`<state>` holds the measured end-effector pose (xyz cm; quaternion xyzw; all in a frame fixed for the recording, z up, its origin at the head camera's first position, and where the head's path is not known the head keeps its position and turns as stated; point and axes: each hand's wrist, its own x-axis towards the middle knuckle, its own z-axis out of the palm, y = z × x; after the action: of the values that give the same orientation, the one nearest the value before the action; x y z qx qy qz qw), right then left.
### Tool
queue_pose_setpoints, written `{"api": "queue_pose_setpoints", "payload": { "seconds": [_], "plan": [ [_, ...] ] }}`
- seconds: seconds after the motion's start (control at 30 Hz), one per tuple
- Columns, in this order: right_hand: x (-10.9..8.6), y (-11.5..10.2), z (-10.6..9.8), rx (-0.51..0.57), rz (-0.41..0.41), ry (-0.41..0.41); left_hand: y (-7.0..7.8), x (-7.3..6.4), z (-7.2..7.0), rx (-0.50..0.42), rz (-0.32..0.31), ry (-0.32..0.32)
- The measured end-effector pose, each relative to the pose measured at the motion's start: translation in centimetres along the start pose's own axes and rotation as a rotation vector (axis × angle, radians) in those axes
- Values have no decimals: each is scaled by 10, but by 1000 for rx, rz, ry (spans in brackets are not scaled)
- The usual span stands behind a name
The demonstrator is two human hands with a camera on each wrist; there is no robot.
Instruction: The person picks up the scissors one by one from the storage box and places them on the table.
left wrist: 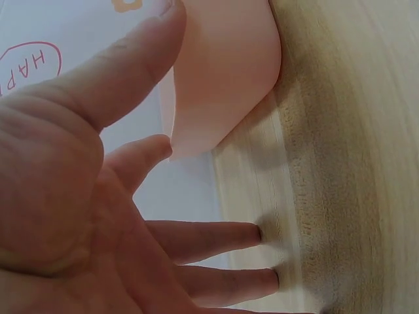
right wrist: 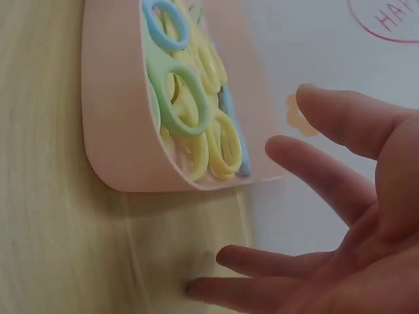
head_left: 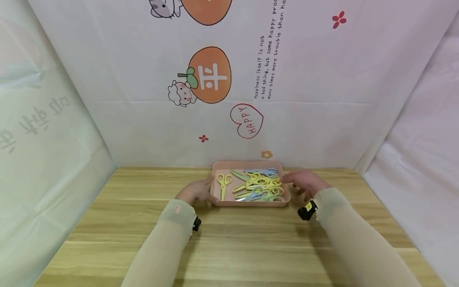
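A shallow pink tray point(head_left: 251, 203) holds several children's scissors with yellow, blue and green handles. One yellow pair of scissors point(head_left: 223, 186) lies apart at the tray's left end; the others overlap on the right. At the left front corner is my left hand point(head_left: 197, 191), thumb over the pink wall point(left wrist: 229, 59) and index fingertip at the side's edge, the other fingers stretched toward the table. My right hand point(head_left: 307, 182) is beside the tray's right end with fingers spread. In the right wrist view it holds nothing, and its fingertips appear apart from the tray wall point(right wrist: 111, 98).
The tray stands on a wood-grain tabletop point(head_left: 229, 247), close to the back. Behind it rises a white printed sheet point(head_left: 305, 131), with more white sheeting point(head_left: 46, 167) on the left and right.
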<state>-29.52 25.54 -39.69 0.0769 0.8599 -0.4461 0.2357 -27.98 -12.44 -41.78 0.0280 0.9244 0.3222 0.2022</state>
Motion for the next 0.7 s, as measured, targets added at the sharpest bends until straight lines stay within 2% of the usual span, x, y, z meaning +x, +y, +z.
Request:
{"api": "queue_pose_setpoints", "payload": {
  "seconds": [0.2,0.33,0.57,0.7],
  "plan": [
    [8,-11,13,-40,41,6,2,1,1,-24,-6,-9],
    [10,-20,20,-84,33,13,3,1,0,-37,-25,1],
    [21,-24,27,-284,-19,74,3,5,0,-32,-39,2],
    [25,-22,30,-325,-22,76,4,6,0,-19,-37,-7]
  ]
}}
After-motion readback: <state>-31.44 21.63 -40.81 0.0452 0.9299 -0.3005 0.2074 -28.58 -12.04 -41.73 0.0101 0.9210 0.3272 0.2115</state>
